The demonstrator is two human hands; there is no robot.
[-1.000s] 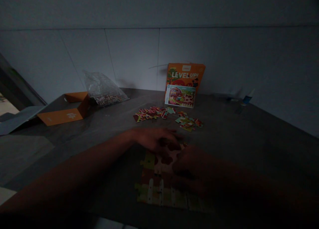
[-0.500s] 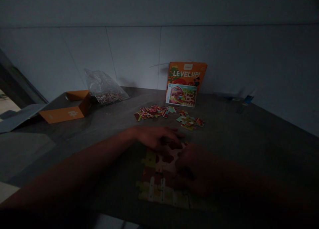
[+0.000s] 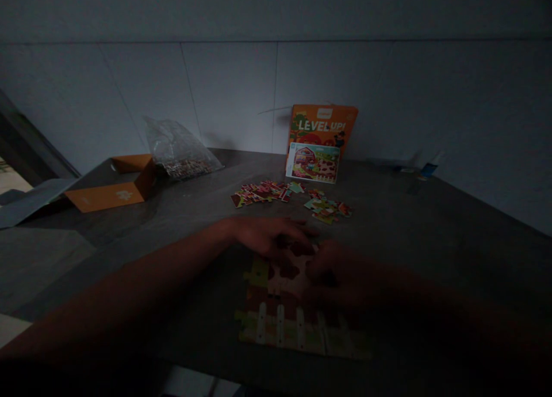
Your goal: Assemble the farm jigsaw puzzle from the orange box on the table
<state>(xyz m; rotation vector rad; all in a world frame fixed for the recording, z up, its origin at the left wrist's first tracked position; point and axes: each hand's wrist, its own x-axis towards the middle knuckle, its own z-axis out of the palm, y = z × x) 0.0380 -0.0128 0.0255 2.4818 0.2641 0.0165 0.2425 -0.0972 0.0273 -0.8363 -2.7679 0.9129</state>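
A partly joined jigsaw puzzle [image 3: 287, 287] lies on the table in front of me, showing a brown-spotted pink body and a white fence along its near edge. My left hand [image 3: 269, 236] rests over its far edge, fingers stretched out and apart, with nothing visible in them. From the right, my right hand [image 3: 340, 270] reaches onto the puzzle with bent fingers at the spotted part. Deep shadow covers that hand, and whatever its fingertips hold is hidden. Beyond the hands are a heap of loose puzzle pieces [image 3: 261, 193] and a smaller group of pieces [image 3: 328, 206].
An orange "LEVEL UP!" box [image 3: 323, 125] leans upright at the wall, a farm picture card [image 3: 314, 163] before it. On the left stand an open orange box [image 3: 107, 197] and a clear plastic bag [image 3: 181, 152] of pieces. A small blue item [image 3: 428, 170] lies back right.
My right hand has shifted slightly up and away from the fence, so more of the fence row shows. My left hand stays nearly in place. The view has tilted slightly.
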